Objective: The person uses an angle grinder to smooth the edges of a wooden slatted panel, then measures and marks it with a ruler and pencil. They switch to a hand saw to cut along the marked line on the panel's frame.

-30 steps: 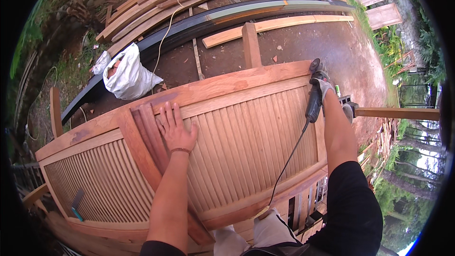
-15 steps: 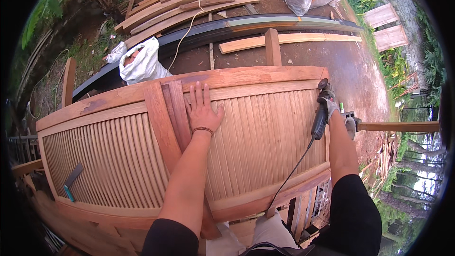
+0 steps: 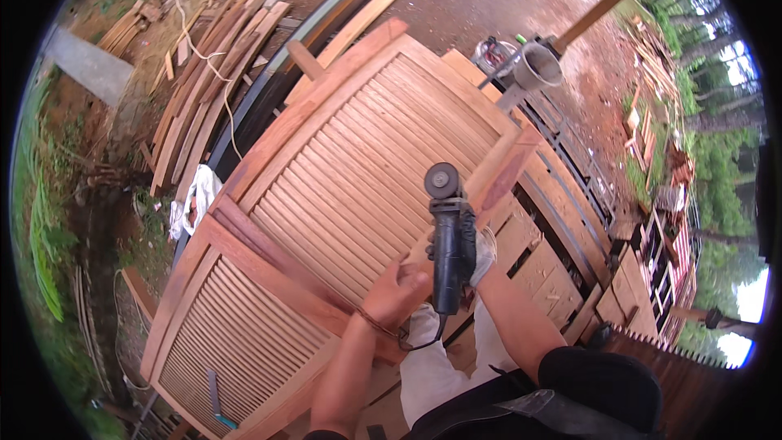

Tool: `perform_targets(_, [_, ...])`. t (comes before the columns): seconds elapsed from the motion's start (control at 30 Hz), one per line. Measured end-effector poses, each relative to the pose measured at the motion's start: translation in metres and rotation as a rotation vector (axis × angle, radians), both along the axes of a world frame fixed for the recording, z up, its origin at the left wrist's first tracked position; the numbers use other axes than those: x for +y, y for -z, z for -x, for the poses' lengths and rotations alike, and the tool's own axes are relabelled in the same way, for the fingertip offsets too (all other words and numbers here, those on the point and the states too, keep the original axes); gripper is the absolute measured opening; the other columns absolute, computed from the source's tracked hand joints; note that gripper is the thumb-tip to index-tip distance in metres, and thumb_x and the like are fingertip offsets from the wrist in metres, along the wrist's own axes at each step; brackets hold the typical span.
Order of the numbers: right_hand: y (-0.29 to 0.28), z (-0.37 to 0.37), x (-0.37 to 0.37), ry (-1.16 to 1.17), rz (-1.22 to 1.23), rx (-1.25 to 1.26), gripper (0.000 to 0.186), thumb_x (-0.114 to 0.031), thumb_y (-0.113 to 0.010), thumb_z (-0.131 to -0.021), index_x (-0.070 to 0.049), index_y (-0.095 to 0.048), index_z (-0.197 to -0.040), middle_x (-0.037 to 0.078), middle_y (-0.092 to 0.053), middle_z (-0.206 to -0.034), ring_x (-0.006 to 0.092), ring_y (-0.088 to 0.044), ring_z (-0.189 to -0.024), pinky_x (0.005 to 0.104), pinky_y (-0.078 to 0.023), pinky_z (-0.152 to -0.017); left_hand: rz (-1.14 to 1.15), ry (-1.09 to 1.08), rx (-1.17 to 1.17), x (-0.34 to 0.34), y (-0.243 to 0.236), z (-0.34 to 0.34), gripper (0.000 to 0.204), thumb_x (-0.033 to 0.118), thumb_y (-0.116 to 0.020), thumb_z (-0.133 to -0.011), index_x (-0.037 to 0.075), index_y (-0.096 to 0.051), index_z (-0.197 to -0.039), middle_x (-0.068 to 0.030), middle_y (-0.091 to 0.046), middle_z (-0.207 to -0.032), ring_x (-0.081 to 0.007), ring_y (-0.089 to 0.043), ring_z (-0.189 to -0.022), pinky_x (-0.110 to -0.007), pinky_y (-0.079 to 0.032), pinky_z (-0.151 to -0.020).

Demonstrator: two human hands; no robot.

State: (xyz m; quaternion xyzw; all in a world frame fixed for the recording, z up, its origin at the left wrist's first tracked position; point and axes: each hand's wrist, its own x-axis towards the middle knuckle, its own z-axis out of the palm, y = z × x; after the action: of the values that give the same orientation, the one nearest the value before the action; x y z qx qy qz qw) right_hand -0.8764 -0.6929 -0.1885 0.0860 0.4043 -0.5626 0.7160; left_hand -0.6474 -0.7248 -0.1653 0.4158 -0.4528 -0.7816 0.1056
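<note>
My right hand (image 3: pixel 482 254), in a grey and dark glove, grips a black angle grinder (image 3: pixel 445 265) with its round disc (image 3: pixel 442 182) uppermost. The grinder is over the near side of the wooden louvred door panel (image 3: pixel 507 175). Its cord loops down toward my left wrist. My bare left hand (image 3: pixel 395 293) is just left of the grinder body, fingers bent and apart, holding nothing I can see. A bracelet shows on that wrist. On the slats at the panel's lower left lies a try square (image 3: pixel 213 395) with a teal handle.
Stacked boards (image 3: pixel 208 85) and a white sack (image 3: pixel 199 195) lie beyond the panel. A dark metal beam (image 3: pixel 269 73) runs behind it. To the right stand a grey pipe-like container (image 3: pixel 538 67) and a plank-topped surface (image 3: pixel 562 220).
My view has turned rightward. The right hand has brought the grinder back from the panel's far right corner toward me. My left hand has lifted off the dark middle rail and come near the grinder.
</note>
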Motion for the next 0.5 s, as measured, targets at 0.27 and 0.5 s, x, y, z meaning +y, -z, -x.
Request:
perform_targets(0.27, [-0.004, -0.021, 0.085, 0.051, 0.064, -0.27, 0.045, -0.042, -0.057, -0.098, -0.007, -0.057, -0.126, 0.014, -0.068, -0.105, 0.0262, -0.069, -0.092, 0.0351, -0.059, -0.078, -0.415, -0.22, -0.019, 0.124, -0.031, 0.058, 0.028, 0.003, -0.068, -0.087, -0.002, -0.052, -0.109, -0.0109, -0.065, -0.091, -0.0209, -0.069, -0.075, -0.033, -0.059, -0.062])
perform_targets(0.5, [-0.011, 0.024, 0.179, -0.092, 0.249, -0.162, 0.047, -0.017, -0.069, -0.091, -0.002, -0.05, -0.131, 0.014, -0.065, -0.113, 0.028, -0.068, -0.1, 0.0418, -0.056, -0.09, -0.299, -0.001, -0.331, 0.203, -0.065, 0.09, 0.052, 0.015, -0.076, -0.079, 0.0, -0.049, -0.121, -0.0095, -0.065, -0.092, -0.0192, -0.068, -0.078, -0.032, -0.056, -0.067])
